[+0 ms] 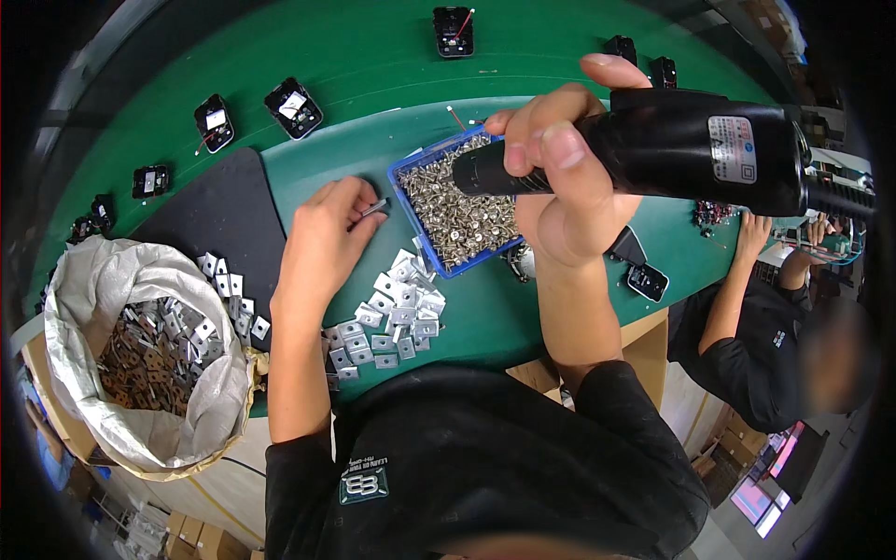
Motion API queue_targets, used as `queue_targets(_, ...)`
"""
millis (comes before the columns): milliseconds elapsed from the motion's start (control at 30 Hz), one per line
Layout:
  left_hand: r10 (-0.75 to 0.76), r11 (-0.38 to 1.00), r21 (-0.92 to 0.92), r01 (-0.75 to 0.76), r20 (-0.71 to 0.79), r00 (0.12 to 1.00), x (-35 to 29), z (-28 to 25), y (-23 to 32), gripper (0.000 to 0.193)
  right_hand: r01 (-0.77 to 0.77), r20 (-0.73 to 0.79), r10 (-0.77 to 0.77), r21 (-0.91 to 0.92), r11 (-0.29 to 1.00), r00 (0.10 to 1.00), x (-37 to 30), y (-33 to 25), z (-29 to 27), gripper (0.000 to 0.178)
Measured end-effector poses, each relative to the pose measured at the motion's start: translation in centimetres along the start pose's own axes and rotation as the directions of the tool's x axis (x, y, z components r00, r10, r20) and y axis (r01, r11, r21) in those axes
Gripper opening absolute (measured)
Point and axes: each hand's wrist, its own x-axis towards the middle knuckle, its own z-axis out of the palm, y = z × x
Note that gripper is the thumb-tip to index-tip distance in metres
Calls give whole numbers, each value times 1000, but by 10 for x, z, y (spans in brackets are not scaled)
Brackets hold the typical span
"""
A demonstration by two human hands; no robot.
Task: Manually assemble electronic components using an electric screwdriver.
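Note:
My right hand point(569, 159) is wrapped round a black electric screwdriver point(672, 145), held up above the table with its nose pointing left over the blue tray point(435, 257). The tray is full of loose silver screws point(457, 219). Left of the tray, my left hand point(327, 233) pinches a small metal plate point(376, 207) between thumb and fingers. Below that hand lies a loose pile of square metal plates with holes point(397, 308). The tip of the screwdriver is hard to make out against the screws.
A white woven sack point(70, 345) at the left holds silver and brown metal pieces. It stands by a black mat point(238, 196) with several plates on it. Black housings point(292, 107) are spread along the green surface at the back. A co-worker point(747, 345) sits at the right.

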Motion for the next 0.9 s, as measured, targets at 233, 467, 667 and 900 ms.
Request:
queue_targets(233,-61,998,-30,56,-211,976,38,-22,2,18,4,27,-5,54,999,1000,3,-10,-2,51)
queue_targets(467,191,981,9,-194,-240,952,139,-28,29,22,-1,65,-5,97,995,998,3,-16,-10,53)
queue_targets(667,407,869,381,-317,-184,895,193,-6,26,17,-89,30,85,196,976,996,2,-17,-9,56)
queue_targets(900,405,863,394,-316,-168,899,205,7,18,15,-107,120,95,99,989,988,7,-17,-21,57)
